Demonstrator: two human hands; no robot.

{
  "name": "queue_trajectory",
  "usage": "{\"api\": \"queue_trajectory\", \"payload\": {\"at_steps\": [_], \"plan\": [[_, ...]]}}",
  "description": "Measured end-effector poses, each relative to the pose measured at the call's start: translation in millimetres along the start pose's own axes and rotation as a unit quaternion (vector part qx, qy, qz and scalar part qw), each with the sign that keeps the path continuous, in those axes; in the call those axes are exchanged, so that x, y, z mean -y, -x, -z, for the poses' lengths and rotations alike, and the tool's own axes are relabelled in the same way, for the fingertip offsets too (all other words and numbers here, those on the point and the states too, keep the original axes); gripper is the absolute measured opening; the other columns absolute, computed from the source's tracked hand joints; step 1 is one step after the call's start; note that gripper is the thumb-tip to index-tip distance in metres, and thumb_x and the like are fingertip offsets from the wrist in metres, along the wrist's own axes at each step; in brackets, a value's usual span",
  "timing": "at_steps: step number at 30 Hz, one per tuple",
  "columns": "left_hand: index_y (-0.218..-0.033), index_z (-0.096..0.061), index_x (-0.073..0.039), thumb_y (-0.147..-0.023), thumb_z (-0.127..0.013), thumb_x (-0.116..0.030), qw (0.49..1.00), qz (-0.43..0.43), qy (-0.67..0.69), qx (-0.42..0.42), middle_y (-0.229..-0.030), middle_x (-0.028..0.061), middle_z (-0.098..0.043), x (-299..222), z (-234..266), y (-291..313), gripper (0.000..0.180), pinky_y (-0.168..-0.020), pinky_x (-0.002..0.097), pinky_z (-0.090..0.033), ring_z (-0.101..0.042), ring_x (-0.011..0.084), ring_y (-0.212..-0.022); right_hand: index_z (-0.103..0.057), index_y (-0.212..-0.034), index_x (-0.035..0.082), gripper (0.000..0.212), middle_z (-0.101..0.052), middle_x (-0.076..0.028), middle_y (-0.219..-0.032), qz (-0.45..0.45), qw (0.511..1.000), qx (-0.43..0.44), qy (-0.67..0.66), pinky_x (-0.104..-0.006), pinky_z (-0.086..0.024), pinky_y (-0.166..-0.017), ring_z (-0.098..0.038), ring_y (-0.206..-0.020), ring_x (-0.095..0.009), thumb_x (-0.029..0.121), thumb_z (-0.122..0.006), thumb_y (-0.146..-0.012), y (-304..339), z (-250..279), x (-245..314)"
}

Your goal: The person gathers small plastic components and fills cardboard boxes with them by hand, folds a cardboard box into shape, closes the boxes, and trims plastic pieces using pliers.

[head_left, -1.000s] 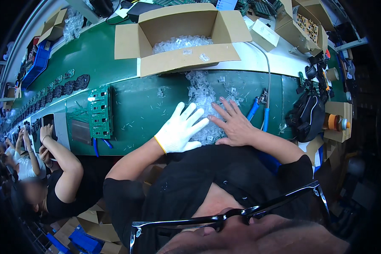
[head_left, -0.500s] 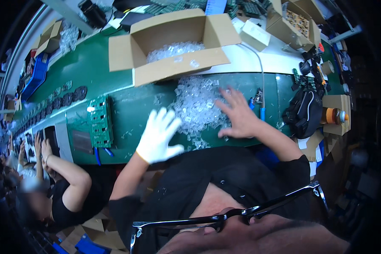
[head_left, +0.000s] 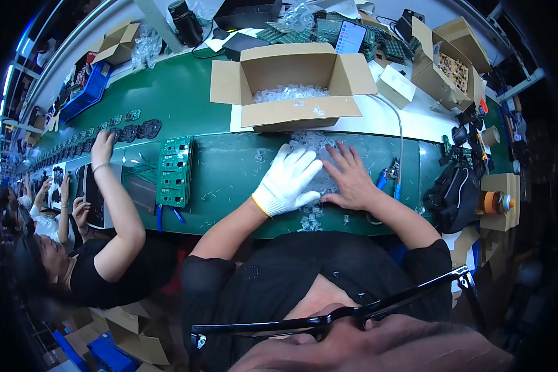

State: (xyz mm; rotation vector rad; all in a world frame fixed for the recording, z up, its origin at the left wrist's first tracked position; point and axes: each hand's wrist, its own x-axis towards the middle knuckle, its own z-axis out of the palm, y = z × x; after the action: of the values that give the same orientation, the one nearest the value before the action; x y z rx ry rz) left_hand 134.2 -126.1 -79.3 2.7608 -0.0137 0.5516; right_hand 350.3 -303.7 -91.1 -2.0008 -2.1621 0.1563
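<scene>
My left hand (head_left: 287, 181), in a white glove, lies over the left side of a pile of small clear plastic pieces (head_left: 313, 140). Its fingers are stretched out and point away from me. My bare right hand (head_left: 353, 180) presses flat against the pile's right side, fingers apart. Between them, part of the pile shows; the rest is hidden beneath my palms. Just beyond stands an open cardboard box (head_left: 285, 69) with more clear pieces (head_left: 291, 93) in it. A few loose pieces (head_left: 311, 218) lie nearer to me on the green tabletop (head_left: 229, 186).
Left of my arms lie green circuit boards (head_left: 175, 172) and blue-handled pliers (head_left: 159, 217). A co-worker's arm (head_left: 121, 208) reaches across the bench there. On the right are blue-handled cutters (head_left: 387, 175), a black bag (head_left: 456, 195) and a second carton (head_left: 437, 77).
My hands have come together over the pile, the left moving right and forward. The pile is narrower between them. The view has shifted, and the co-worker's arm now reaches over the bench.
</scene>
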Motion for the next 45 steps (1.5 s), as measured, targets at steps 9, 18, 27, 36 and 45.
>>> {"api": "queue_trajectory", "payload": {"at_steps": [9, 18, 27, 36, 45], "plan": [[-0.143, -0.063, -0.004, -0.080, -0.088, -0.047, 0.999, -0.022, -0.008, 0.034, -0.151, 0.0242, -0.057, -12.0, -6.2, 9.4, 0.081, -0.120, 0.0728, -0.034, -0.052, 0.0490, -0.142, -0.039, -0.165, -0.002, 0.120, -0.028, -0.032, -0.174, -0.051, 0.998, 0.036, -0.014, -0.0738, -0.019, -0.128, -0.021, -0.163, -0.056, 0.075, -0.078, -0.082, 13.4, -12.9, 16.3], [-0.156, -0.050, 0.003, -0.091, -0.077, -0.045, 0.957, 0.277, -0.056, -0.059, -0.158, 0.0322, -0.051, 16.3, 5.0, 42.3, 0.085, -0.128, 0.0652, -0.024, -0.041, 0.0525, -0.152, -0.036, -0.165, -0.004, 0.101, -0.028, -0.033, -0.173, -0.244, 0.965, -0.074, -0.055, -0.0692, -0.018, -0.130, -0.020, -0.162, -0.057, 0.063, -0.070, -0.097, 8.7, -13.4, -4.5], [-0.155, -0.050, 0.001, -0.096, -0.075, -0.044, 0.966, 0.249, 0.029, -0.071, -0.158, 0.0312, -0.052, 15.8, -48.6, -10.5, 0.079, -0.127, 0.0630, -0.028, -0.044, 0.0512, -0.149, -0.042, -0.160, -0.007, 0.083, -0.039, -0.035, -0.166, -0.259, 0.952, -0.134, -0.098, -0.0600, -0.026, -0.130, -0.033, -0.157, -0.055, 0.051, -0.065, -0.104, -35.9, -45.5, 2.7], [-0.146, -0.058, 0.007, -0.096, -0.073, -0.044, 0.964, 0.232, 0.042, -0.126, -0.148, 0.0304, -0.061, 38.7, -47.1, -22.9, 0.073, -0.121, 0.0579, -0.040, -0.055, 0.0483, -0.139, -0.058, -0.144, -0.011, 0.060, -0.058, -0.033, -0.150, -0.212, 0.927, -0.229, -0.208, -0.0533, -0.040, -0.124, -0.053, -0.141, -0.050, 0.028, -0.064, -0.100, -45.9, -38.3, -13.2], [-0.140, -0.064, 0.003, -0.103, -0.060, -0.026, 0.969, 0.177, 0.031, -0.166, -0.142, 0.0261, -0.066, 26.2, -89.6, -46.9, 0.046, -0.120, 0.0582, -0.041, -0.060, 0.0458, -0.135, -0.060, -0.138, -0.012, 0.045, -0.062, -0.032, -0.143, -0.166, 0.918, -0.274, -0.234, -0.0541, -0.041, -0.121, -0.054, -0.136, -0.051, 0.017, -0.051, -0.104, -59.0, -57.0, -3.2]]}}
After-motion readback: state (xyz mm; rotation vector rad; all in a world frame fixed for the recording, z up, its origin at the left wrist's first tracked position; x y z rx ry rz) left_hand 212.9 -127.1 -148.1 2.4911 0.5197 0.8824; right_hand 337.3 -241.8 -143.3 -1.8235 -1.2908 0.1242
